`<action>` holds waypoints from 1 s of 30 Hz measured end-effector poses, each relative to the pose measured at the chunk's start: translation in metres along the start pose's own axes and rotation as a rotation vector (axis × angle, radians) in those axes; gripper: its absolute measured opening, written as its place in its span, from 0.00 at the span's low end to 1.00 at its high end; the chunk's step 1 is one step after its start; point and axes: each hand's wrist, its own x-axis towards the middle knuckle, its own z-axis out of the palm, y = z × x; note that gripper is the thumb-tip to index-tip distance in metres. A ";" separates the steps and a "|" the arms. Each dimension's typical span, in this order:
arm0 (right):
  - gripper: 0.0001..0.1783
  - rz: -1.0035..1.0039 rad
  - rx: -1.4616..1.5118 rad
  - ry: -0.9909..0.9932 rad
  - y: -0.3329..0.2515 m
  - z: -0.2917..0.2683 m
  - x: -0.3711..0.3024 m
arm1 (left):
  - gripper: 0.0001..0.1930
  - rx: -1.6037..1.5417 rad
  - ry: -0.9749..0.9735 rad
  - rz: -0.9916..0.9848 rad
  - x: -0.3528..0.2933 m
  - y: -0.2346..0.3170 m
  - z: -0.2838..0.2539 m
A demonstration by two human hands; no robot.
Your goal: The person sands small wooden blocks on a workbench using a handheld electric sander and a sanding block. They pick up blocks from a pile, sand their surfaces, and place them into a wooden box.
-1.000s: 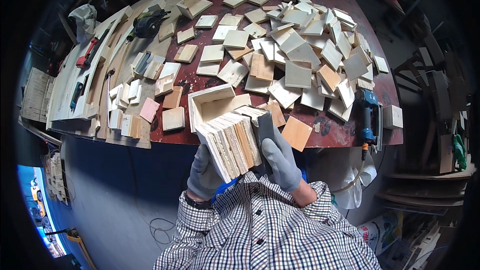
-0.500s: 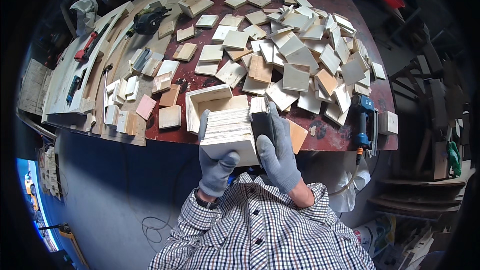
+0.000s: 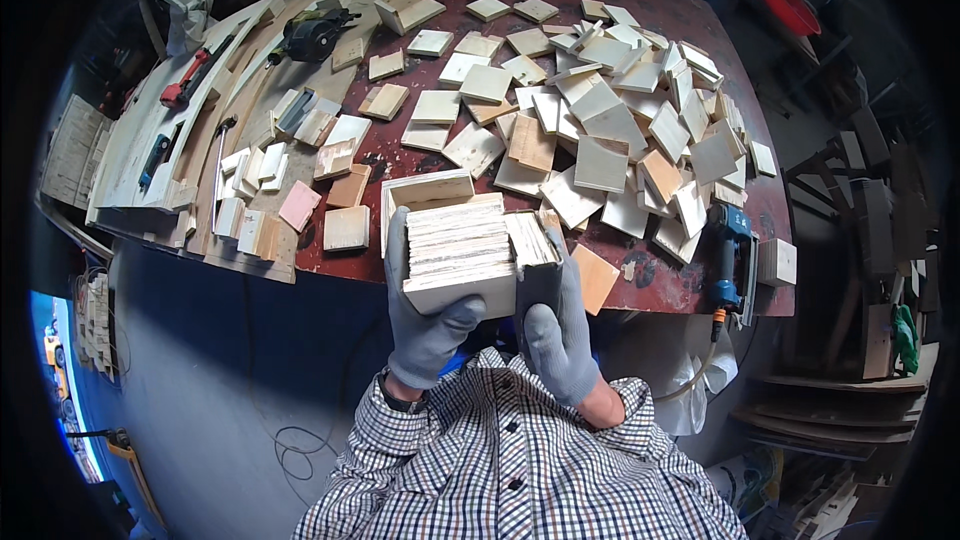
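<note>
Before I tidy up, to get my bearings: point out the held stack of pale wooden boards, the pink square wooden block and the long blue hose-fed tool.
Stack of pale wooden boards (image 3: 457, 245): head view, layered edges.
Pink wooden block (image 3: 299, 206): head view, top face.
Blue tool (image 3: 727, 258): head view, handle.

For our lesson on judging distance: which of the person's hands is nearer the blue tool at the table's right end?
Right. The right hand is left of the blue tool and lower in the picture; the left hand is farther left.
</note>
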 end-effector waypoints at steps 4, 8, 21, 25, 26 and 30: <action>0.34 0.418 0.197 0.046 0.004 -0.005 0.027 | 0.68 0.388 -0.103 0.219 -0.005 -0.018 -0.005; 0.34 0.377 0.350 0.097 -0.011 -0.007 0.012 | 0.69 0.551 -0.050 0.402 -0.002 -0.026 -0.008; 0.40 0.374 0.399 0.054 -0.021 -0.010 -0.008 | 0.62 0.849 -0.160 0.599 0.009 -0.003 -0.016; 0.36 0.191 0.265 0.002 0.000 -0.015 0.004 | 0.72 0.819 -0.154 0.648 0.001 -0.013 -0.015; 0.34 0.136 0.113 -0.053 0.008 -0.019 0.011 | 0.72 0.840 -0.154 0.644 0.001 -0.013 -0.015; 0.34 0.352 0.301 -0.015 -0.002 -0.016 0.020 | 0.68 0.950 -0.113 0.659 0.010 -0.011 -0.022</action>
